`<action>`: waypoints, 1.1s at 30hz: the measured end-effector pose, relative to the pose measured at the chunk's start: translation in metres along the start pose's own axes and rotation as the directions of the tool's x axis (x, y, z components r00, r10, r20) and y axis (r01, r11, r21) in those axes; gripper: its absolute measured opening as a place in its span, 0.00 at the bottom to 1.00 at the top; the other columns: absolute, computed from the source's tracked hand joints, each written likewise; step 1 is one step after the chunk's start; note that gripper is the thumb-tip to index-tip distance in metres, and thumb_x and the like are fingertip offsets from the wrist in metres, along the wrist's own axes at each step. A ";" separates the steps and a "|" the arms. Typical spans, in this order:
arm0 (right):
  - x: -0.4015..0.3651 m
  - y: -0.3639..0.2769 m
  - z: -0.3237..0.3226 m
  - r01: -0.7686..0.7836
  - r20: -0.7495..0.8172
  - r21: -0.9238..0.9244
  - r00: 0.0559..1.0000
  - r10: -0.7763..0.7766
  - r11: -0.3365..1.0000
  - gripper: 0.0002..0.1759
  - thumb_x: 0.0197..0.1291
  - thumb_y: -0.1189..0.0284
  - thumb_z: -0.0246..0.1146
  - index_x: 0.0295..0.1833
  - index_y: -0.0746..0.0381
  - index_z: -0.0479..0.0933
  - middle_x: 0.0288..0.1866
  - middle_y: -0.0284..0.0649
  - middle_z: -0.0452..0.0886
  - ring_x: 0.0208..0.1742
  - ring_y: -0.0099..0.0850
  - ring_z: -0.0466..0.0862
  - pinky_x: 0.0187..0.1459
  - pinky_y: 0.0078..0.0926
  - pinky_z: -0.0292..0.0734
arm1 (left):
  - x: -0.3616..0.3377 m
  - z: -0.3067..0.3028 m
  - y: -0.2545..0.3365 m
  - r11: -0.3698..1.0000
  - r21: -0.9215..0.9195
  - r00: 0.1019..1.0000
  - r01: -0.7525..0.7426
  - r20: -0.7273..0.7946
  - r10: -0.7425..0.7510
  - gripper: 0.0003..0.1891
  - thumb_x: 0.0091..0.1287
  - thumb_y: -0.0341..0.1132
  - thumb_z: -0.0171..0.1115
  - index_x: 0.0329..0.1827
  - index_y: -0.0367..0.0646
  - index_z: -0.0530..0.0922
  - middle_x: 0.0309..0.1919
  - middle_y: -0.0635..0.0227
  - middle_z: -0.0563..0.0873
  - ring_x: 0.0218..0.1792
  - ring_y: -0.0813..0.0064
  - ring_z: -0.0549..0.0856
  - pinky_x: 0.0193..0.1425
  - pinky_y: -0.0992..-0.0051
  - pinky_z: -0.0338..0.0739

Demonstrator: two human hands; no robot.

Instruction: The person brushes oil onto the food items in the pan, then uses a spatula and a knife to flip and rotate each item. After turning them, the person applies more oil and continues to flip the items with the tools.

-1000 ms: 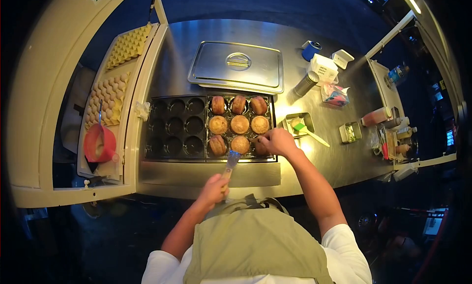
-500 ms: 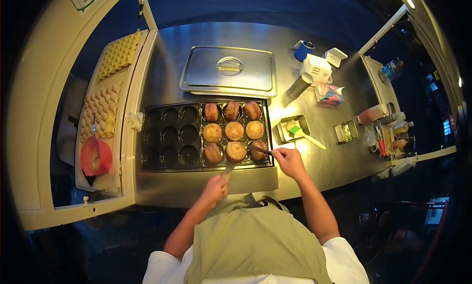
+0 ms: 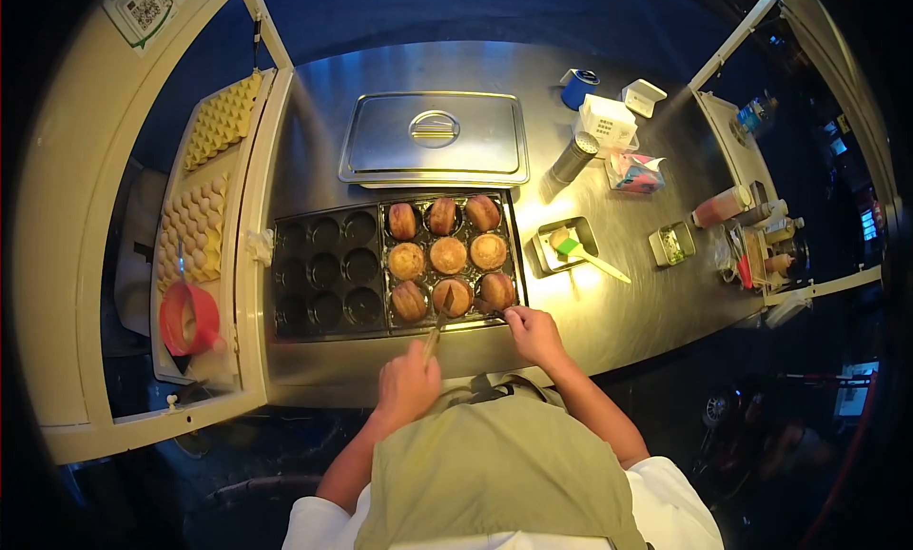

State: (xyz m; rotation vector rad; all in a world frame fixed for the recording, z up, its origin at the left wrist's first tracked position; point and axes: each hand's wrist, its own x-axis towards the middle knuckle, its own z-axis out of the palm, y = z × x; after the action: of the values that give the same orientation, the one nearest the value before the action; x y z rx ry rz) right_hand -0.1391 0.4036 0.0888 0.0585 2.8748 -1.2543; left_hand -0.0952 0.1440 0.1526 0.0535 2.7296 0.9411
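Note:
My left hand (image 3: 409,383) is closed around the handle of a small spatula (image 3: 433,342). Its narrow blade lies over the front middle round cake (image 3: 458,299). In my right hand (image 3: 534,335) is a slim dark tool (image 3: 491,309), pinched near its end. Its tip points left, between that cake and the front right cake (image 3: 497,290). Several browned cakes sit in the right half of a dark molded pan (image 3: 383,265). Those in the middle row show flat golden tops; others stand on edge with a pale seam around them.
Unfilled round molds (image 3: 326,267) make up the pan's left half. Behind stands a lidded steel tray (image 3: 433,155). To the right are a small tin with a green brush (image 3: 571,247), a metal shaker (image 3: 574,157) and bottles (image 3: 721,206). Egg trays (image 3: 195,217) and a pink pot (image 3: 188,319) line the left.
My right hand has moved left and slightly down, drawing the dark tool off the front right cake. My left hand's spatula now overlaps the front middle cake. The view has shifted slightly.

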 end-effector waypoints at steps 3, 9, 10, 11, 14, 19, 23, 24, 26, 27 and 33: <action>0.005 -0.004 -0.031 -0.161 0.150 0.016 0.976 0.157 0.987 0.16 0.72 0.64 0.62 0.45 0.66 0.87 0.26 0.49 0.84 0.26 0.35 0.83 0.35 0.35 0.77 | 0.004 0.004 -0.009 1.000 0.008 1.000 0.019 0.009 -0.019 0.11 0.68 0.37 0.59 0.44 0.37 0.76 0.30 0.38 0.85 0.34 0.34 0.85 0.42 0.39 0.78; 0.044 -0.041 -0.061 0.027 -0.072 -0.092 0.997 -0.034 0.995 0.13 0.70 0.66 0.63 0.41 0.64 0.87 0.26 0.49 0.84 0.26 0.42 0.85 0.33 0.39 0.78 | 0.020 0.021 -0.026 0.846 -0.520 0.980 0.116 -0.081 -0.184 0.13 0.70 0.39 0.60 0.41 0.35 0.81 0.25 0.49 0.85 0.28 0.51 0.87 0.34 0.56 0.77; 0.057 -0.039 -0.055 0.028 -0.073 -0.087 0.997 -0.034 0.996 0.13 0.70 0.66 0.63 0.41 0.64 0.87 0.26 0.49 0.84 0.26 0.42 0.85 0.33 0.39 0.78 | 0.028 0.020 -0.023 0.848 -0.516 0.979 0.116 -0.082 -0.184 0.13 0.70 0.39 0.60 0.41 0.35 0.81 0.25 0.49 0.85 0.28 0.51 0.87 0.34 0.56 0.77; 0.073 -0.036 -0.045 0.109 -0.069 -0.149 0.990 -0.120 0.983 0.13 0.68 0.65 0.63 0.40 0.62 0.88 0.27 0.50 0.85 0.28 0.46 0.85 0.34 0.43 0.79 | 0.039 0.018 -0.017 0.753 -0.630 0.970 0.189 0.000 -0.243 0.12 0.72 0.39 0.59 0.43 0.37 0.80 0.22 0.61 0.80 0.23 0.68 0.80 0.28 0.67 0.71; 0.105 -0.045 -0.033 0.190 0.043 -0.308 0.982 -0.186 0.932 0.14 0.66 0.63 0.63 0.38 0.61 0.87 0.28 0.51 0.85 0.31 0.52 0.85 0.36 0.48 0.80 | 0.066 0.011 -0.004 0.625 -0.721 0.944 0.298 0.123 -0.308 0.11 0.74 0.40 0.58 0.43 0.41 0.78 0.19 0.74 0.75 0.17 0.84 0.71 0.21 0.78 0.62; 0.162 -0.007 -0.013 0.128 0.189 -0.185 0.978 -0.092 0.974 0.16 0.63 0.61 0.63 0.33 0.63 0.86 0.27 0.54 0.84 0.30 0.50 0.86 0.38 0.47 0.80 | 0.084 0.016 -0.016 0.539 -0.741 0.910 0.401 0.251 -0.331 0.09 0.75 0.40 0.57 0.40 0.45 0.76 0.18 0.74 0.74 0.13 0.83 0.67 0.16 0.78 0.56; 0.172 0.015 -0.034 -0.381 0.330 0.248 0.898 0.292 0.891 0.16 0.66 0.65 0.64 0.29 0.63 0.87 0.18 0.32 0.76 0.18 0.22 0.72 0.23 0.29 0.66 | 0.081 -0.001 -0.012 0.438 -0.753 0.864 0.491 0.358 -0.353 0.08 0.74 0.40 0.57 0.39 0.47 0.75 0.17 0.73 0.75 0.12 0.83 0.64 0.14 0.78 0.53; 0.169 0.030 -0.035 -0.278 0.311 0.336 0.935 0.172 0.900 0.14 0.67 0.67 0.63 0.33 0.62 0.89 0.17 0.25 0.71 0.16 0.17 0.66 0.20 0.23 0.57 | 0.081 -0.003 -0.013 0.420 -0.746 0.848 0.518 0.384 -0.364 0.08 0.74 0.40 0.57 0.39 0.48 0.75 0.17 0.73 0.74 0.11 0.83 0.64 0.14 0.78 0.52; 0.162 0.028 -0.054 -0.371 0.366 0.385 0.902 0.229 0.845 0.13 0.67 0.68 0.63 0.35 0.62 0.89 0.17 0.25 0.71 0.16 0.17 0.66 0.19 0.23 0.57 | 0.086 -0.004 -0.017 0.436 -0.727 0.842 0.531 0.391 -0.373 0.09 0.73 0.40 0.58 0.35 0.46 0.75 0.17 0.73 0.74 0.13 0.83 0.66 0.16 0.78 0.54; 0.157 0.026 -0.060 -0.456 0.417 0.426 0.865 0.278 0.781 0.12 0.68 0.68 0.63 0.38 0.63 0.89 0.17 0.25 0.70 0.16 0.16 0.66 0.19 0.22 0.58 | 0.090 -0.003 -0.018 0.453 -0.710 0.838 0.539 0.396 -0.376 0.11 0.72 0.40 0.59 0.32 0.45 0.75 0.18 0.73 0.74 0.16 0.83 0.68 0.18 0.77 0.56; 0.098 -0.020 -0.027 0.207 0.134 -0.273 0.975 -0.176 0.940 0.12 0.68 0.64 0.64 0.44 0.61 0.88 0.28 0.50 0.86 0.28 0.46 0.87 0.34 0.42 0.80 | 0.122 0.035 -0.021 0.975 -0.182 0.988 0.126 -0.060 -0.139 0.13 0.70 0.38 0.59 0.43 0.34 0.81 0.28 0.52 0.84 0.30 0.45 0.84 0.41 0.53 0.80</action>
State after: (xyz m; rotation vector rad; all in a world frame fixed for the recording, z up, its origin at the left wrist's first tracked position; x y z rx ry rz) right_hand -0.2377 0.4135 0.1198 -0.2878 2.9883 -0.8163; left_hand -0.2031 0.1631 0.0859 -0.1970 2.6619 1.1631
